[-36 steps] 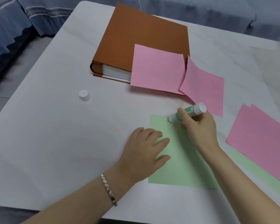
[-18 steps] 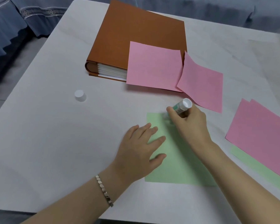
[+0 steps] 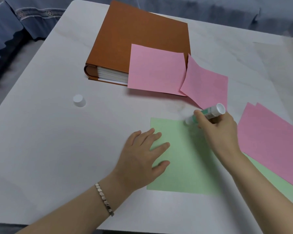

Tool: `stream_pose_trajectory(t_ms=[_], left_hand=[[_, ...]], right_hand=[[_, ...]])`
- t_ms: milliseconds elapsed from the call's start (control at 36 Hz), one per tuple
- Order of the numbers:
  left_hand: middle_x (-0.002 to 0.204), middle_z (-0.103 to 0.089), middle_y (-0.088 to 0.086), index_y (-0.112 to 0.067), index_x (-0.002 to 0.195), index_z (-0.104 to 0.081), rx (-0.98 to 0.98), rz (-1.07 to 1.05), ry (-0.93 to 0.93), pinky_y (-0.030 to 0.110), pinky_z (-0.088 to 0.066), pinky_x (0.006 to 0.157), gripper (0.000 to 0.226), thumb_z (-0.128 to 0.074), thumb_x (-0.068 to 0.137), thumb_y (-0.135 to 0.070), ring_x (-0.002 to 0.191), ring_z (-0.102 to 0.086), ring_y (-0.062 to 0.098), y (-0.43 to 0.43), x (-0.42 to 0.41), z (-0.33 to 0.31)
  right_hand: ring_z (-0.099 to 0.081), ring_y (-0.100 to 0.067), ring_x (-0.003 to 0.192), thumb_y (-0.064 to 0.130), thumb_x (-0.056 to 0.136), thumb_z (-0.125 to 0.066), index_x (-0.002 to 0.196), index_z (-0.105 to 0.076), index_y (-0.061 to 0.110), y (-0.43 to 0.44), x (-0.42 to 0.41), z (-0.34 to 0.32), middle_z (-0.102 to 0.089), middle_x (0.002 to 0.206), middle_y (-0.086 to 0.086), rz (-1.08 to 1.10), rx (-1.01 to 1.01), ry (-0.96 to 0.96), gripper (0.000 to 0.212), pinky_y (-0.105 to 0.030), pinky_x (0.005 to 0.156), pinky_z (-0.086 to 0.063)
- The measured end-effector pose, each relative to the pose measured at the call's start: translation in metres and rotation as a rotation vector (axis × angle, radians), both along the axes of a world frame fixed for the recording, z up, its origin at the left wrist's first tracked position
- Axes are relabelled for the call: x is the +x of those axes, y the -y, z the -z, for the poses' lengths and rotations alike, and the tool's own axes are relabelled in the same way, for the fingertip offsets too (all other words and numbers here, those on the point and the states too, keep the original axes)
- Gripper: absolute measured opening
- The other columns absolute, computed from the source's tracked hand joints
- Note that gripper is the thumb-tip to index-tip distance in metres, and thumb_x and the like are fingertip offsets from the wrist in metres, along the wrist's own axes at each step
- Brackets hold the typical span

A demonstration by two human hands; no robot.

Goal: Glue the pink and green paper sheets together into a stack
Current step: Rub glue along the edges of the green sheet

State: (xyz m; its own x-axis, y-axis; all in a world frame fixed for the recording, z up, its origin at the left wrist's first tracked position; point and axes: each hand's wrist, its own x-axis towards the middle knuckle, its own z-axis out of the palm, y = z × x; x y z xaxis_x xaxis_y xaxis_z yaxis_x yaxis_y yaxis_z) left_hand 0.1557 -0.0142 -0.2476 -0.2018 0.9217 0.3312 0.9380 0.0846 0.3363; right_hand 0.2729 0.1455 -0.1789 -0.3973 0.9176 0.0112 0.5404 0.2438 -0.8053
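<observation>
A green paper sheet point(image 3: 186, 162) lies flat on the white table point(image 3: 49, 149) in front of me. My left hand point(image 3: 140, 159) rests palm down on its left edge, fingers spread. My right hand point(image 3: 216, 132) grips a green-and-white glue stick point(image 3: 208, 114), its tip touching the sheet's far edge. Two pink sheets point(image 3: 156, 70) point(image 3: 206, 85) lie beyond, one leaning over the brown binder. At the right, pink sheets point(image 3: 267, 141) lie on top of a green one point(image 3: 277, 184).
A thick brown binder point(image 3: 139, 39) sits at the back of the table. The white glue cap point(image 3: 79, 100) stands alone at the left. Blue fabric point(image 3: 10, 22) hangs beyond the table's far left corner.
My right hand has slid the glue stick to the right along the green sheet's far edge after a stroke to the left. My left hand stays pressed on the sheet.
</observation>
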Motion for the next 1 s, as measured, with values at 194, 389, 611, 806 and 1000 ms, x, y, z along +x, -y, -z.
stream_pose_trajectory(t_ms=[194, 389, 611, 806, 1000], left_hand=[[0.115, -0.066, 0.006, -0.024, 0.106, -0.072, -0.004, -0.006, 0.006, 0.039, -0.035, 0.098, 0.038, -0.055, 0.079, -0.046, 0.113, -0.059, 0.025, 0.0, 0.0, -0.002], [0.115, -0.066, 0.007, -0.024, 0.105, -0.072, 0.007, -0.004, 0.002, 0.038, -0.034, 0.098, 0.038, -0.055, 0.079, -0.045, 0.113, -0.059, 0.024, -0.001, 0.0, -0.002], [0.115, -0.065, 0.007, -0.024, 0.105, -0.072, 0.011, -0.006, 0.001, 0.039, -0.036, 0.098, 0.037, -0.057, 0.078, -0.045, 0.113, -0.059, 0.024, 0.0, 0.0, -0.001], [0.114, -0.066, 0.007, -0.023, 0.104, -0.072, -0.002, -0.007, 0.012, 0.04, -0.037, 0.097, 0.037, -0.057, 0.077, -0.044, 0.113, -0.059, 0.025, -0.001, 0.001, -0.002], [0.114, -0.065, 0.007, -0.023, 0.103, -0.073, -0.013, -0.005, 0.032, 0.04, -0.036, 0.098, 0.037, -0.057, 0.077, -0.044, 0.113, -0.059, 0.025, -0.001, 0.001, -0.002]], right_hand=[[-0.049, -0.008, 0.056, 0.032, 0.084, -0.064, 0.078, -0.059, 0.014, 0.023, -0.021, 0.003, -0.064, 0.07, 0.003, -0.165, -0.071, 0.061, 0.02, -0.018, 0.054, -0.038], [-0.049, -0.014, 0.059, 0.032, 0.084, -0.061, 0.085, -0.059, 0.009, 0.026, -0.028, 0.004, -0.068, 0.078, -0.01, -0.212, -0.029, 0.116, 0.024, -0.028, 0.058, -0.041], [-0.042, -0.012, 0.054, 0.027, 0.082, -0.064, 0.081, -0.055, 0.007, 0.022, -0.028, 0.004, -0.063, 0.073, -0.013, -0.224, -0.012, 0.141, 0.022, -0.026, 0.053, -0.037], [-0.041, -0.011, 0.053, 0.028, 0.082, -0.064, 0.082, -0.058, 0.007, 0.014, -0.016, 0.006, -0.054, 0.064, 0.0, -0.158, -0.011, 0.15, 0.023, -0.02, 0.051, -0.034], [-0.048, -0.015, 0.058, 0.027, 0.081, -0.064, 0.083, -0.06, 0.007, 0.002, 0.001, 0.006, -0.066, 0.077, -0.011, -0.092, 0.002, 0.179, 0.02, -0.024, 0.053, -0.038]])
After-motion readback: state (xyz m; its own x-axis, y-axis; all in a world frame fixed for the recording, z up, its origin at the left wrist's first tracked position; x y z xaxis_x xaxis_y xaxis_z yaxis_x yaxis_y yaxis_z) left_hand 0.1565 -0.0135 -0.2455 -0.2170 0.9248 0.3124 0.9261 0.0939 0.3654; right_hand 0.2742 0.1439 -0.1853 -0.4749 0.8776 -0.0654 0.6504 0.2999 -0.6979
